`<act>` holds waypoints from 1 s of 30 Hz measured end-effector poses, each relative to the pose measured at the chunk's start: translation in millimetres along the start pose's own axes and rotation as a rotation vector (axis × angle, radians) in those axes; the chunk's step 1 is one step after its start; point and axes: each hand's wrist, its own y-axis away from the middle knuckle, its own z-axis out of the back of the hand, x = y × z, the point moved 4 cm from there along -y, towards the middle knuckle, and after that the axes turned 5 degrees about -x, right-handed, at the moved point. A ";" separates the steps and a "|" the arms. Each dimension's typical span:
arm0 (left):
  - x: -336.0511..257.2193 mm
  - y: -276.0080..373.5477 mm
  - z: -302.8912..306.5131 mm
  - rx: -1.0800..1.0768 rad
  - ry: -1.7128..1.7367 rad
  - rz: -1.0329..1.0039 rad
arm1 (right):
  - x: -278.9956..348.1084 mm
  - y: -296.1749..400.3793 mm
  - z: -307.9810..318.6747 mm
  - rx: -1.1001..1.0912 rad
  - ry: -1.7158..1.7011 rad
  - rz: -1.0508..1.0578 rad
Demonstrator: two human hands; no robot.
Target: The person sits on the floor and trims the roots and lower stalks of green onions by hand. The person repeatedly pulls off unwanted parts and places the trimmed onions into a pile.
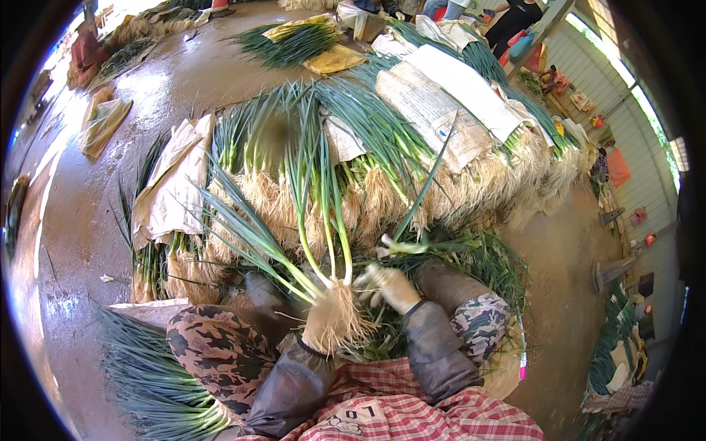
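My left hand (325, 320), gloved and partly hidden by roots, is closed around the root end of several green onions (341, 248), whose leaves fan out away from me. Just right of those stalks is my right hand (392, 288), in a pale glove, its fingers blurred and pointing at the bunch; whether they pinch anything is not clear. A loose white stalk piece (405, 248) lies or moves just beyond the right hand. Stripped green leaves (480, 259) are heaped between and beside my knees.
Rows of rooted green onion bundles (380, 193) lie ahead, partly under white woven sacks (430, 110). Another onion pile (165, 375) is at my left knee. A pen-like object with a pink end (522, 372) is at the right. Other people (515, 22) are in the background on the wet floor.
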 end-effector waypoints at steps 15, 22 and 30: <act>9.6 -15.5 43.3 -0.291 -0.693 -0.299 | -19.9 -38.3 -57.0 -0.241 0.211 0.374; 13.4 -6.8 7.3 -0.280 -0.420 -0.191 | 6.5 -74.6 -52.7 -0.033 -0.055 0.273; 6.8 -2.6 8.9 -0.121 -0.257 -0.150 | 40.5 -2.3 -24.8 -0.154 -0.128 0.219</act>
